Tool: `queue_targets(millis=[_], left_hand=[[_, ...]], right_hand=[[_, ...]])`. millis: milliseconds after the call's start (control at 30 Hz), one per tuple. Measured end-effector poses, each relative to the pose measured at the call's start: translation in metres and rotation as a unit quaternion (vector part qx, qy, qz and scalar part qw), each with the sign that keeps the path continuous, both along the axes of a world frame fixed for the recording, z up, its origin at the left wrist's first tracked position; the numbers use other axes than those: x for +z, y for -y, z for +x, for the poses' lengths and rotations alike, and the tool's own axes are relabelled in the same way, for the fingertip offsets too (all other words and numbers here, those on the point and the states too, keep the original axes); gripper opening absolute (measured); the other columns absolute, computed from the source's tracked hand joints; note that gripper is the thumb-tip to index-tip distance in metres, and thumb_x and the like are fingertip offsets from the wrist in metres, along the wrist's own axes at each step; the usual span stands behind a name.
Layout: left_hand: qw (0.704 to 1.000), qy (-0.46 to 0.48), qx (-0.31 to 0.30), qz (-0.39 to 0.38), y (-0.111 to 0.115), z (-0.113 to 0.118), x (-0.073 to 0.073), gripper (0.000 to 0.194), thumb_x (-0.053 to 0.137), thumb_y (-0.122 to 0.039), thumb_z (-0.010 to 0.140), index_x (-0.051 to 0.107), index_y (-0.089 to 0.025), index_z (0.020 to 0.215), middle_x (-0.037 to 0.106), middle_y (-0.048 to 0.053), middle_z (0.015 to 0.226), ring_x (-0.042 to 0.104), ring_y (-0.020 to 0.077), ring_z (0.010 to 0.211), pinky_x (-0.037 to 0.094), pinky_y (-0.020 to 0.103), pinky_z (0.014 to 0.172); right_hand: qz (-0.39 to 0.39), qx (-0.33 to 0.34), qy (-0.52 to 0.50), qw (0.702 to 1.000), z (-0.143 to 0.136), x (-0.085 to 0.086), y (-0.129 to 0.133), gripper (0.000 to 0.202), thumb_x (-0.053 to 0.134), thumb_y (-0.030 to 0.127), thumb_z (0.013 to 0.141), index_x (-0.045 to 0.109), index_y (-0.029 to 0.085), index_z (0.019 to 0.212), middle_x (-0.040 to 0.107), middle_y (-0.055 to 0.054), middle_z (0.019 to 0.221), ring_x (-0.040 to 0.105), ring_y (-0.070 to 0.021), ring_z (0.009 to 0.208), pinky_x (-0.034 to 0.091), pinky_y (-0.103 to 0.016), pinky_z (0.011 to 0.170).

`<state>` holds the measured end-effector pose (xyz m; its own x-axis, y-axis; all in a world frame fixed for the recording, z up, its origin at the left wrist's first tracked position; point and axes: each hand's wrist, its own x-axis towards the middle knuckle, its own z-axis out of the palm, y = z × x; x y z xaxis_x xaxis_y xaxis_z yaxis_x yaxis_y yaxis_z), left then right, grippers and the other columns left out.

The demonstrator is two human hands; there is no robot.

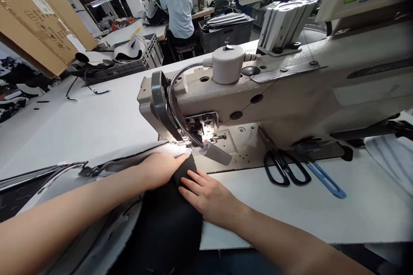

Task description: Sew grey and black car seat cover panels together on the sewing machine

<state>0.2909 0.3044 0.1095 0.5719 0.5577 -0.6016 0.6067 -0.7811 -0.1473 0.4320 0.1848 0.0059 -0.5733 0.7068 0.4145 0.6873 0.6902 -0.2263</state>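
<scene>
- Over to your left hand's outer side, the pale cloth point(169, 149) trails back along your forearm, the table point(106, 129) spreading wide beyond its dark edge.
- Here's your left hand point(158, 171), pressing by the lit foot of the machine point(226, 96), one digit stretched forward; the rest tucked away, so no telling its grip.
- Between your hands, the black cloth point(171, 227) leads up to that foot: looks like feeding, and the next push calls for flat layers, fingertips short of it.
- Your right hand point(214, 200) lies open on it, fingers slightly parted, gripping nothing.
- Right of that, table space down to the near edge; scissors point(284, 167) and blue tool point(327, 180) limit sideways room.
</scene>
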Motion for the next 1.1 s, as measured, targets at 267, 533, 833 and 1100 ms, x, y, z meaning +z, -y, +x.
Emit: queue_targets(millis=[267, 533, 833, 1100], left_hand=[[0.996, 0.060, 0.021, -0.057, -0.007, 0.014, -0.005, 0.041, 0.038, -0.012, 0.080, 0.055, -0.016, 0.117, 0.067, 0.008, 0.087, 0.061, 0.0207, 0.070, 0.040, 0.028, 0.057], [0.999, -0.036, 0.034, 0.022, 0.012, 0.018, -0.007, 0.074, 0.045, -0.013, 0.077, 0.021, -0.010, 0.147, 0.069, 0.012, 0.080, 0.065, 0.0279, 0.070, 0.040, 0.031, 0.054], [0.999, 0.007, 0.024, 0.036, 0.024, -0.024, 0.051, 0.075, 0.057, -0.025, 0.074, 0.031, -0.024, 0.144, 0.065, 0.011, 0.106, 0.063, 0.0289, 0.089, 0.047, 0.032, 0.065], [0.949, 0.108, 0.108, 0.275, 0.180, -0.168, -0.008, 0.075, 0.054, -0.030, 0.080, 0.022, -0.019, 0.147, 0.028, 0.012, 0.151, 0.024, 0.0287, 0.138, 0.018, 0.050, 0.113]], right_hand=[[-0.020, -0.021, 0.001, 1.000, -0.004, -0.003, -0.011, 0.046, 0.044, 0.006, 0.083, 0.054, 0.010, 0.127, 0.054, -0.016, 0.132, 0.042, -0.0319, 0.129, 0.032, -0.051, 0.109], [-0.101, 0.120, 0.011, 0.988, 0.005, 0.015, -0.007, 0.062, 0.056, 0.034, 0.081, 0.042, 0.015, 0.138, 0.042, -0.018, 0.141, 0.028, -0.0299, 0.138, 0.007, -0.054, 0.115], [-0.150, 0.139, -0.007, 0.979, -0.004, 0.011, -0.016, 0.071, 0.060, 0.046, 0.077, 0.040, 0.021, 0.140, 0.023, -0.023, 0.150, 0.014, -0.0374, 0.141, 0.015, -0.055, 0.113], [-0.071, 0.159, 0.047, 0.984, -0.002, -0.005, -0.021, 0.072, 0.056, 0.031, 0.076, 0.034, 0.024, 0.145, 0.015, -0.018, 0.154, 0.019, -0.0390, 0.140, 0.028, -0.059, 0.107]])
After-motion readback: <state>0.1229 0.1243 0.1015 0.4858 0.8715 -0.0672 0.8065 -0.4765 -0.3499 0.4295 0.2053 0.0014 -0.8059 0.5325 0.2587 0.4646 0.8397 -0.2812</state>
